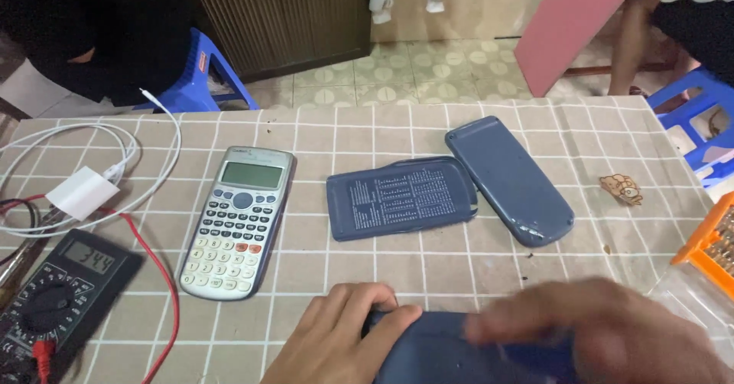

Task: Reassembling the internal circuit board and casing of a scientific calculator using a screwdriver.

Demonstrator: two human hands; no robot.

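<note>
Currently both hands are at the bottom edge of the view, on a dark blue calculator body (pixel 451 353) that lies face-down on the checked tablecloth (pixel 321 131). Left hand (pixel 344 338): fingers curled over the near-left corner of that body, thumb pressed on its top edge, so it is gripping it. Right hand (pixel 604 330): motion-blurred, laid across the right part of the same body; in contact, but whether its fingers are closed around it or just resting flat cannot be told.

Around it:
- Silver scientific calculator (pixel 237 222), face-up, left of centre, well apart from the hands.
- Dark blue slide cover (pixel 401 198) with a printed table on its inner side, centre of the table, lying flat.
- Second dark blue shell (pixel 508 180), smooth side up, angled; its upper-left end touches or slightly overlaps the slide cover's right end (exact overlap hard to read).
- Black multimeter (pixel 57 300) at the lower left, display lit, red lead (pixel 164 284) looping past it toward the bottom edge.
- White charger block (pixel 82 193) with white cable (pixel 145 162) coiled at the left edge.
- Small tan figure-shaped piece (pixel 621 189) on the right, alone.
- Orange bit holder (pixel 707 242) at the right edge, partly out of frame.

Blue plastic stools (pixel 206 74) stand beyond the far table edge.
</note>
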